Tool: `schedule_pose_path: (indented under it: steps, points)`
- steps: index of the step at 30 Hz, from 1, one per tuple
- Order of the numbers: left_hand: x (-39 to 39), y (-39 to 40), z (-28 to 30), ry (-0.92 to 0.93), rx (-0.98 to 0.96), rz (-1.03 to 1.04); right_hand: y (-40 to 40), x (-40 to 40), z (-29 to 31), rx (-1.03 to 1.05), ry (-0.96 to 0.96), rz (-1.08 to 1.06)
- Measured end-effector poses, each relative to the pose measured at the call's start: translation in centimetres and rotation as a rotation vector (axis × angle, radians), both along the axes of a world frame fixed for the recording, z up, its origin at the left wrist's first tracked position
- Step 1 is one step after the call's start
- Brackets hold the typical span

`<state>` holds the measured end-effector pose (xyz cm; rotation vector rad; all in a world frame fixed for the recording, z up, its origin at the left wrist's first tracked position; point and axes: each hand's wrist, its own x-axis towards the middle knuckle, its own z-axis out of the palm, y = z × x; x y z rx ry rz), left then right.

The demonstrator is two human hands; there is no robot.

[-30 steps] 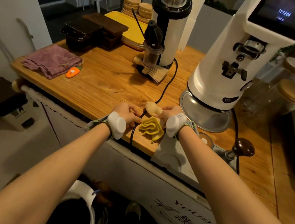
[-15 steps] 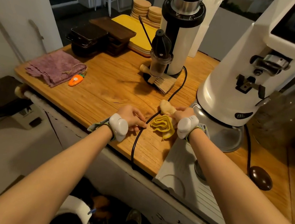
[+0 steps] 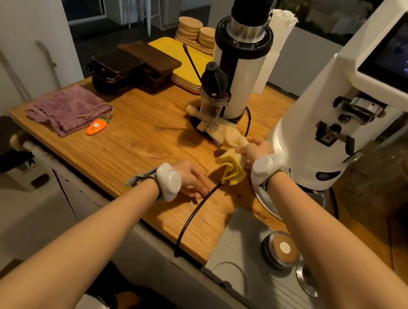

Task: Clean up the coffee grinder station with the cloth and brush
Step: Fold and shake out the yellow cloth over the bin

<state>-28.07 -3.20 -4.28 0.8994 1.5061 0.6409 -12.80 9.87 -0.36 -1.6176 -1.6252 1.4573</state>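
Near the counter's (image 3: 128,143) front edge, the left hand (image 3: 191,179) lies flat, fingers together and extended, touching the black cable (image 3: 192,216) that drops over that edge. Right hand (image 3: 251,152) is clamped on the yellow cloth (image 3: 229,168), just beside the white grinder's (image 3: 329,112) base. Brush (image 3: 212,130) lies at the smaller grinder's (image 3: 238,64) foot. Open wood spans the middle, up to the purple towel (image 3: 68,108) at the left corner. Since the earlier frame, the cloth and right hand have shifted rearward; the left hand has stayed put.

Dim warm overhead light, soft shadows, wide-angle edge distortion, slight blur.
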Motion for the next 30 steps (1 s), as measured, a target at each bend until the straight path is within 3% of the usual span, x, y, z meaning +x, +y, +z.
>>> schedule_pose_path:
  steps: [7, 11, 14, 17, 23, 26, 30]
  points:
    - [1.1, 0.1, 1.0, -0.029, 0.014, -0.147, -1.7, -3.6, -0.9, 0.095, -0.110, 0.250]
    - [-0.9, -0.2, 1.8, -0.023, 0.089, -0.004, -2.7, -3.6, -3.1, 0.056, -0.098, 0.357]
    - [-2.3, -0.3, 1.7, 0.079, 0.282, 0.211, -2.5, -3.4, -3.6, 0.048, -0.063, 0.382]
    - [-3.1, 0.2, 1.2, 0.260, 0.371, 0.232, -2.2, -3.6, -3.7, 0.052, -0.089, 0.390]
    - [-3.2, 0.9, -0.7, 0.388, 0.317, 0.165, -2.9, -4.1, -3.7, 0.092, -0.173, 0.487]
    - [-3.6, 0.5, -1.3, 0.386, 0.282, 0.241, -3.7, -4.2, -3.5, 0.074, -0.169, 0.487]
    - [-4.2, -0.7, -1.2, 0.395, 0.255, 0.196, -5.0, -4.1, -3.2, 0.024, -0.148, 0.475]
